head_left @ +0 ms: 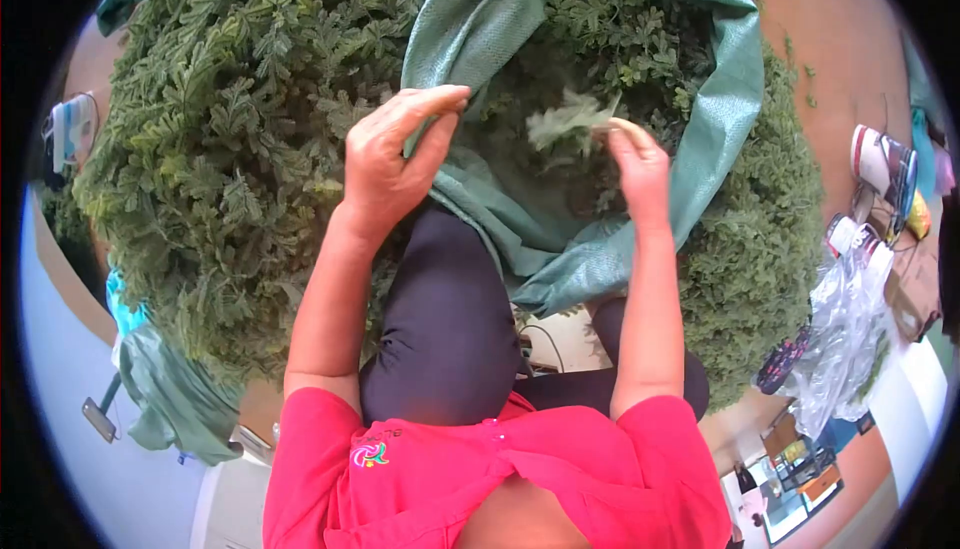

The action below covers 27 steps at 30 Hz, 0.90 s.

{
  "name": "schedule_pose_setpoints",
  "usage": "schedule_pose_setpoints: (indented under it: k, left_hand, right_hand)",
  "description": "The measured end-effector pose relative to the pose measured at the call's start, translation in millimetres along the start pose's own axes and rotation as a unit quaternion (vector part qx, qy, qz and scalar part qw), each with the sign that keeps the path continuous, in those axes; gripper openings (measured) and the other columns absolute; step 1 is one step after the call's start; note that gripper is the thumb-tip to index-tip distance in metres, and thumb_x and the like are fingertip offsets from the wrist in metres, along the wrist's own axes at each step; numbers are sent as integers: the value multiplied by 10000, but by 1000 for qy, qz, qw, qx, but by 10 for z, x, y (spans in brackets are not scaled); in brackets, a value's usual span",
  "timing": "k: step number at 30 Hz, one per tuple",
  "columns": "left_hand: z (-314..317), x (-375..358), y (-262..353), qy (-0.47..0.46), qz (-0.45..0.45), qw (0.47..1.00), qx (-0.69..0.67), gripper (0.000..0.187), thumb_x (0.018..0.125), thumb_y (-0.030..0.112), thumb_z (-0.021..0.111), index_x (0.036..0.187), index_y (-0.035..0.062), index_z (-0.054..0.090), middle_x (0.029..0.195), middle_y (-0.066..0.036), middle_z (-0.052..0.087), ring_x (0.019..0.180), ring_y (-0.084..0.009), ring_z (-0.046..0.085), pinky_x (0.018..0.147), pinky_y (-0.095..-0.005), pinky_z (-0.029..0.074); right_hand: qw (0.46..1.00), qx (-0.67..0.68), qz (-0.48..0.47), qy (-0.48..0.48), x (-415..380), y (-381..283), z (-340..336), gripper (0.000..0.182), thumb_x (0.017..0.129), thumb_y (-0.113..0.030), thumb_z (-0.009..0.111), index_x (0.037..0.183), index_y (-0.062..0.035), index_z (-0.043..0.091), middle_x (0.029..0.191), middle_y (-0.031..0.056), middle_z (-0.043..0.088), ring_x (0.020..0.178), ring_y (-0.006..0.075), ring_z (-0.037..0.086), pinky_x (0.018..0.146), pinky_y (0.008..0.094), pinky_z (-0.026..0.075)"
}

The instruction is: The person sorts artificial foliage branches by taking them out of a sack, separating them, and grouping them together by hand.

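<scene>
My right hand (640,164) pinches the end of a small green sprig (572,121), its leaves blurred, above the mouth of a green woven sack (725,124). Inside the sack lie more green sprigs (625,34). At the sack's left rim is my left hand (400,154), its thumb and fingers held apart with nothing seen between them. Whether its fingertips touch the sack is unclear. A large heap of leafy green sprigs (230,139) spreads to the left, and another heap (750,269) lies to the right of the sack.
Sneakers (872,164) and clear plastic bags (835,329) lie on the floor at the right. Another green sack (180,399) is at the lower left, near a phone (98,419) on a holder. My bent knee (445,299) is close below the sack.
</scene>
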<state>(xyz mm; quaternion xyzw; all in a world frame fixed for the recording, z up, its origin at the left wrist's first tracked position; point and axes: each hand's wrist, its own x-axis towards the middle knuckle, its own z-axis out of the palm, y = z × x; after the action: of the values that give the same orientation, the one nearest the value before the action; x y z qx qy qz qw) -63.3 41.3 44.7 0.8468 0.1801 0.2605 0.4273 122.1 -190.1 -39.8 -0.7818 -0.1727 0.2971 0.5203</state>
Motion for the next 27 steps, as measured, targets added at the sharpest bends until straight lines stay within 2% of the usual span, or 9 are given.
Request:
schedule_pose_setpoints:
  k: [4, 5, 6, 8, 10, 14, 20, 23, 27]
  left_hand:
    - [138, -79, 65, 16, -85, 991, -100, 209, 861, -16, 585, 1061, 2, 645, 916, -76, 692, 846, -132, 650, 786, -259, 493]
    - [140, -78, 74, 6, -104, 988, -117, 206, 868, -7, 585, 1065, 4, 644, 916, -71, 691, 845, -123, 645, 789, -256, 490]
    - [140, -85, 94, -9, -127, 983, -135, 204, 875, 3, 584, 1070, 5, 643, 915, -66, 691, 844, -114, 640, 792, -252, 487]
    - [161, -110, 168, -11, -152, 976, -158, 204, 884, 19, 581, 1079, 5, 640, 903, -61, 689, 844, -107, 635, 795, -248, 484]
    - [184, -49, 173, -8, -157, 970, -188, 205, 888, 28, 581, 1083, 7, 639, 891, -62, 688, 840, -102, 633, 795, -244, 483]
    - [249, 10, 178, -21, -164, 963, -213, 213, 889, 30, 577, 1094, 14, 636, 877, -58, 686, 825, -101, 635, 778, -235, 487]
    - [360, 91, 218, -22, -97, 972, -215, 191, 883, 29, 585, 1066, 8, 636, 866, -69, 686, 809, -108, 644, 746, -242, 501]
    - [381, 158, 280, -1, -77, 973, -216, 194, 865, 14, 598, 1054, 20, 642, 874, -77, 687, 802, -133, 657, 741, -240, 502]
    - [443, 408, 303, 0, 36, 985, -170, 254, 812, -12, 617, 1059, 41, 640, 986, -104, 656, 914, -214, 645, 811, -283, 497]
  right_hand:
    - [981, -182, 19, -73, 32, -373, -277, 207, 937, -157, 538, 1038, -17, 652, 996, 57, 679, 860, 134, 648, 744, 258, 500]
    - [996, 12, 34, -82, 35, -605, -294, 232, 944, -166, 525, 1065, 0, 632, 993, 82, 676, 869, 156, 648, 770, 273, 500]
    - [973, 205, 53, -89, 13, -770, -302, 259, 950, -175, 511, 1091, 18, 613, 989, 107, 673, 878, 177, 648, 797, 288, 500]
    - [990, 100, 68, -69, 13, -827, -413, 280, 968, -179, 459, 1104, 34, 580, 973, 152, 668, 905, 222, 647, 844, 339, 496]
    - [963, 249, 53, -91, 65, -938, -489, 263, 974, -166, 426, 1052, 32, 580, 963, 169, 661, 928, 263, 643, 863, 382, 491]
    - [944, 320, 32, -77, -4, -1170, -602, 287, 977, -206, 406, 1028, 25, 569, 984, 197, 649, 920, 314, 648, 852, 407, 497]
    - [920, 384, 65, -52, -95, -1257, -680, 304, 972, -241, 400, 1045, 5, 563, 948, 197, 653, 898, 340, 655, 639, 358, 530]
    - [927, 364, 73, -52, -128, -1280, -675, 275, 958, -245, 413, 964, -11, 558, 847, 171, 647, 800, 305, 652, 571, 343, 491]
    - [929, 342, 94, -108, -196, -1423, -612, 245, 934, -236, 420, 826, -31, 500, 665, 132, 572, 600, 249, 573, 524, 345, 446]
